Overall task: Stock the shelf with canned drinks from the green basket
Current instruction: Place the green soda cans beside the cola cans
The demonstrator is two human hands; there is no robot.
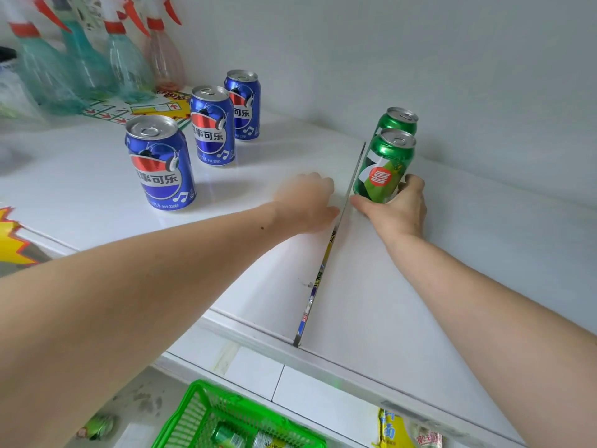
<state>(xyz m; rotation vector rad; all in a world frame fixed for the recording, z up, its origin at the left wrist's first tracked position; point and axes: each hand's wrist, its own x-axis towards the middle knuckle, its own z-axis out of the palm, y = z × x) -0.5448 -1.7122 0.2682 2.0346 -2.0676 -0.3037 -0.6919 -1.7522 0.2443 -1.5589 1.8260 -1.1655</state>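
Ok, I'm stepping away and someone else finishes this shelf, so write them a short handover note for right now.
Right hand grips the front green drink can at its base, right of the thin upright shelf divider; a second green can stands behind it.
Left hand rests empty on the white shelf, left of the divider.
Done: three blue cola cans in a row on the left.
Left: release this can; green plastic basket below still holds cans.

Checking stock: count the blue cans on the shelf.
3. They stand upright in a diagonal row left of the divider: the nearest blue can, the middle blue can and the far blue can. None seems hidden.
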